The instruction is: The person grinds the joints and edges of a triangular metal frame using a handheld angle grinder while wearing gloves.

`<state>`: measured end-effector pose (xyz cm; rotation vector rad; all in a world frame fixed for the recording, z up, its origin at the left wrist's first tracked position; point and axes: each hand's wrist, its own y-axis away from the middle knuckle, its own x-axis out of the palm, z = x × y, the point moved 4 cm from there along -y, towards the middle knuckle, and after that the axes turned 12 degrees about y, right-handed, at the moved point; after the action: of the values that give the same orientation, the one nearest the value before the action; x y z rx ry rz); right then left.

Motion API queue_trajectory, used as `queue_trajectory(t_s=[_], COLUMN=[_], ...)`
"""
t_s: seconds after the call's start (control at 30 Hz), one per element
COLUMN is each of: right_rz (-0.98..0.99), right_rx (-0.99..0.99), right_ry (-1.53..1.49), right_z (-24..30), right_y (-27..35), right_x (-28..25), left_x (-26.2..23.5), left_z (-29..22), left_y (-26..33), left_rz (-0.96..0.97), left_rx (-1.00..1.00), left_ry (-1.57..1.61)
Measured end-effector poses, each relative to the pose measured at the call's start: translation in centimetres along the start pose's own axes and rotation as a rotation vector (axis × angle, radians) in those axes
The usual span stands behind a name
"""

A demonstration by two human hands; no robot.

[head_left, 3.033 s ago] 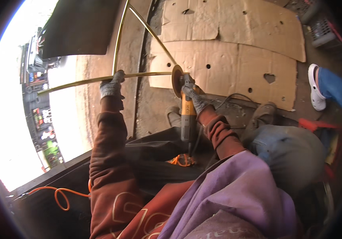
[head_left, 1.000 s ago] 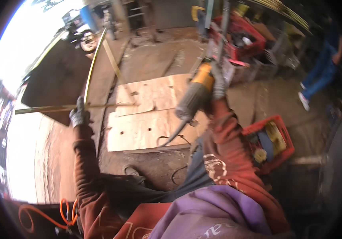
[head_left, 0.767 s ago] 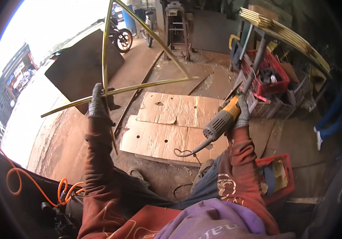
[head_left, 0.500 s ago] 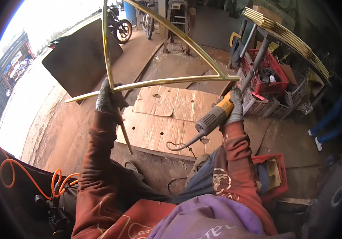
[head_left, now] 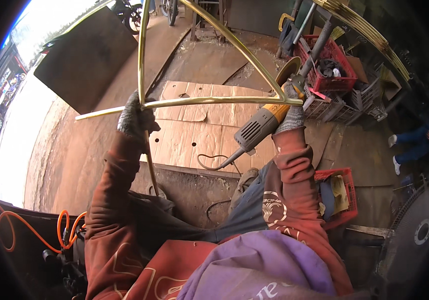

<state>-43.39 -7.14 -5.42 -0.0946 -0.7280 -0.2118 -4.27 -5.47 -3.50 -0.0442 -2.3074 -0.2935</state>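
Note:
A gold-coloured tubular metal frame (head_left: 214,100) is held up in front of me, its bars meeting in a sharp corner at the right. My left hand (head_left: 137,119), in a grey knit glove, is closed round the frame where two bars cross. In my right hand (head_left: 292,112), gloved the same way, is a yellow and grey angle grinder (head_left: 258,127) with its cord trailing down. The grinder's disc (head_left: 288,70) shows just beyond the frame's right corner; whether it touches the metal I cannot tell.
Flattened cardboard (head_left: 174,147) lies on the floor ahead. To the right are a red crate (head_left: 332,75), curved gold tubes (head_left: 369,35), a lower red crate (head_left: 352,195), a fan (head_left: 417,235) and another person's legs (head_left: 417,145). A dark sheet (head_left: 87,60) stands left; an orange hose (head_left: 12,222) coils lower left.
The grinder has moved to behind the frame's right corner, and its disc has come into sight. My left hand keeps its hold. The surroundings have shifted upward in view.

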Motion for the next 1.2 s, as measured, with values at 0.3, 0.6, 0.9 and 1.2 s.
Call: queue_trajectory(t_s=[0.3,0.6,0.9,1.2], right_rz=[-0.008,-0.009,0.0,0.029], right_rx=[-0.051,-0.052,0.113,0.055], right_ry=[0.159,0.278,0.155,0.148], right_z=[0.1,0.8,-1.5,-0.8], right_y=[0.7,2.0,-0.8,1.4], right_x=[1.2,2.6,-0.5,1.4], left_x=[-2.8,-2.6,-3.7,-4.2], left_z=[2.1,3.8,3.1,2.3], left_y=[-0.6,0.7,-0.4,-1.6], left_rz=[-0.196,-0.247,-0.252,-0.278], left_rx=[-0.08,-0.177,-0.082,0.056], left_ry=[-0.026,-0.085,-0.053,-0.047])
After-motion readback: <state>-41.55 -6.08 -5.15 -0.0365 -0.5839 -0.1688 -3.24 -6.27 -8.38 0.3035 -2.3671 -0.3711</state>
